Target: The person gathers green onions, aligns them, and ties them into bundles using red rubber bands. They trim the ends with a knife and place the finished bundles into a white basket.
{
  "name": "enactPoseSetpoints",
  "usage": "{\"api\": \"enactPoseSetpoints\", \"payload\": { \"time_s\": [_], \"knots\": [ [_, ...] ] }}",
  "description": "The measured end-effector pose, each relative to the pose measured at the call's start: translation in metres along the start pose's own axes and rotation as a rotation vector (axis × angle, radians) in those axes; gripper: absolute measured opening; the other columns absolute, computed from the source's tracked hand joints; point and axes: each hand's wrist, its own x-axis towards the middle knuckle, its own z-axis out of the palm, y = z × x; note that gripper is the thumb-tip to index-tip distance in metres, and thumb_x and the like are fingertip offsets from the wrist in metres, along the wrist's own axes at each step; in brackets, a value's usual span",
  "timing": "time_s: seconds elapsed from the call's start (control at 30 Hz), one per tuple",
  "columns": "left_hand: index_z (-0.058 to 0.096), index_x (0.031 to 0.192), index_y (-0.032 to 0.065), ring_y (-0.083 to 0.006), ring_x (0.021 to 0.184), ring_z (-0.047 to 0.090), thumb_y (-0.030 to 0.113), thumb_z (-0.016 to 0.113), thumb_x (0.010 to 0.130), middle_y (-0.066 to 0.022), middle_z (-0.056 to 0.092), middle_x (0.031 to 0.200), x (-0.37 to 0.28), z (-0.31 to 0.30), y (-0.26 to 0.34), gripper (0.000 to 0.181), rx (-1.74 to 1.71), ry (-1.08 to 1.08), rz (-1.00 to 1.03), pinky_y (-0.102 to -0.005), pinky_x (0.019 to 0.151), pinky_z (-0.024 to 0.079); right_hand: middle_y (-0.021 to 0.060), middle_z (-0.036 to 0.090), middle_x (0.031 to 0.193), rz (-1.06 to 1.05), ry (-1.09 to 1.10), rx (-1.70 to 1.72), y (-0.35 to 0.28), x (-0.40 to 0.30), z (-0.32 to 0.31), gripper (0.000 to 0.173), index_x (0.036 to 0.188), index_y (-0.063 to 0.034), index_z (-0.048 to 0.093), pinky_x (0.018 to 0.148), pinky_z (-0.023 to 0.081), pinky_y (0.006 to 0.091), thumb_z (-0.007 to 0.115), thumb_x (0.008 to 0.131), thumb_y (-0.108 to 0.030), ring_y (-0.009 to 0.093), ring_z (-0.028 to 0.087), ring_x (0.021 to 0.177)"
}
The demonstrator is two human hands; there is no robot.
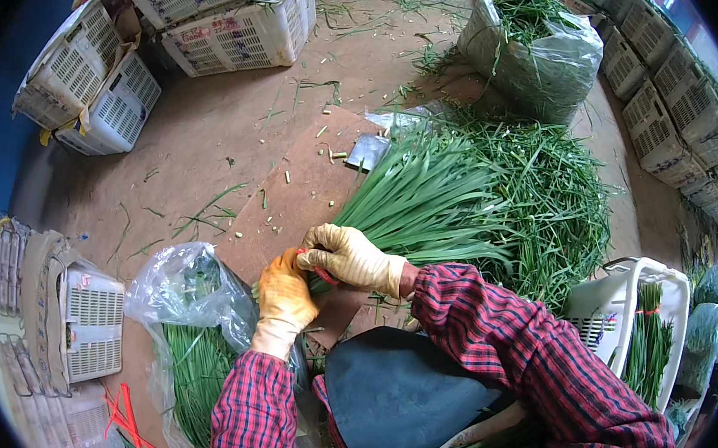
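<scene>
Flat green leaves in a large bunch [428, 198], which look like Chinese chives, fan out to the right from under my hands. My left hand [284, 289], in an orange-stained glove, closes around the stem end of the bunch. Against it, my right hand [352, 257], in a cream glove, pinches a red tie strip [325, 276] at the stems. The strip is partly hidden by the fingers. A metal blade [368, 152] lies on the board [292, 198] beyond the bunch. More leaves lie across my lap at the bottom edge.
A heap of loose leaves [552, 205] spreads at the right, below a filled plastic sack [530, 52]. An opened bag of greens [198, 369] stands at the left, near red strips [128, 421]. A white basket [601, 311] holds a tied bunch. Crates [237, 38] stand around the floor.
</scene>
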Motion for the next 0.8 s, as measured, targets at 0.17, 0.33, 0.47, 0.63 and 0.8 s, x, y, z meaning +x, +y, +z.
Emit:
{"api": "enactPoseSetpoints", "payload": {
  "time_s": [0.17, 0.33, 0.47, 0.63, 0.8],
  "knots": [
    [0.065, 0.095, 0.0063, -0.0401, 0.087, 0.065, 0.017, 0.077, 0.061, -0.0161, 0.067, 0.09, -0.004, -0.009, 0.003, 0.037, -0.092, 0.031, 0.078, -0.0468, 0.076, 0.052, 0.0021, 0.067, 0.084, -0.029, -0.101, -0.057, -0.002, 0.0, -0.005, 0.014, 0.097, -0.0029, 0.067, 0.072, 0.05, 0.027, 0.069, 0.093, -0.016, 0.008, 0.057, 0.076],
    [0.069, 0.09, 0.0096, -0.0355, 0.084, 0.066, 0.024, 0.081, 0.065, -0.0117, 0.069, 0.088, -0.004, 0.004, -0.01, 0.032, -0.157, 0.119, 0.14, -0.0458, 0.073, 0.052, 0.0057, 0.067, 0.088, -0.154, -0.107, -0.053, -0.009, 0.004, -0.008, 0.027, 0.116, -0.0035, 0.065, 0.072, 0.051, 0.0265, 0.055, 0.102, -0.024, 0.009, 0.058, 0.077],
    [0.07, 0.092, 0.0114, -0.0355, 0.081, 0.067, 0.018, 0.082, 0.066, -0.0104, 0.07, 0.088, -0.001, 0.002, -0.009, 0.029, -0.214, 0.037, 0.106, -0.0438, 0.069, 0.052, 0.0045, 0.066, 0.081, 0.121, -0.279, 0.047, -0.017, 0.006, -0.021, 0.025, 0.107, -0.0011, 0.066, 0.065, 0.052, 0.029, 0.053, 0.102, -0.022, 0.012, 0.059, 0.07],
    [0.068, 0.102, 0.0109, -0.0362, 0.088, 0.065, 0.024, 0.082, 0.067, -0.0122, 0.07, 0.092, 0.003, -0.004, -0.004, 0.039, -0.212, 0.094, 0.134, -0.0445, 0.073, 0.051, 0.0054, 0.072, 0.088, 0.061, -0.434, -0.152, -0.025, 0.01, -0.039, 0.014, 0.104, -0.0016, 0.069, 0.071, 0.054, 0.0286, 0.062, 0.093, -0.007, 0.011, 0.065, 0.076],
    [0.068, 0.107, 0.0109, -0.034, 0.092, 0.065, 0.03, 0.082, 0.069, -0.0092, 0.071, 0.098, 0.002, -0.005, -0.008, 0.045, -0.243, 0.002, 0.057, -0.0441, 0.077, 0.051, 0.008, 0.071, 0.084, 0.068, -0.511, -0.292, -0.047, 0.007, -0.034, 0.015, 0.097, -0.0033, 0.071, 0.07, 0.052, 0.0301, 0.073, 0.084, -0.01, 0.016, 0.068, 0.075]
  ]
}}
